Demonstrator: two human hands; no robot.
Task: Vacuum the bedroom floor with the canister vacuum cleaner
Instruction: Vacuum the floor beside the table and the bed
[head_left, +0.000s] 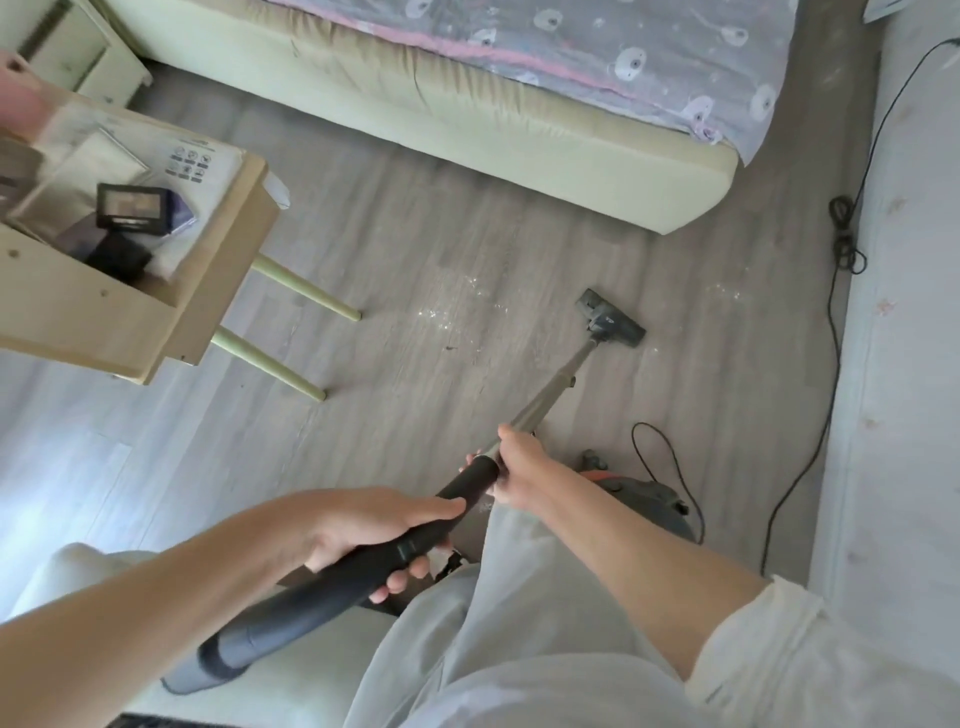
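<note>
**Two hands on the wand, head set beside the crumbs**

The left hand (363, 530) wraps the black handle (395, 551) low down, fingers curled under it and thumb along the top; the right hand (511, 465) grasps the joint where the black part meets the metal tube (550, 400). That split grip likely gives reach from the rear hand and steering from the front one.

The floor head (610, 318) lies flat on the floor, at about one o'clock from the hands. Pale crumbs (457, 306) are scattered at nine o'clock from it, with a fainter patch (727, 291) at three o'clock, so the head looks placed to sweep either way. The canister (649, 499) sits just behind the right forearm, at three o'clock from the hands, near enough to trail along.

The floor (395, 249) is grey wood-look board. A bed (467, 119) fills twelve o'clock, a small table (156, 312) on pale legs stands at ten o'clock, and a black cord (831, 332) runs along the wall side at three o'clock.
</note>
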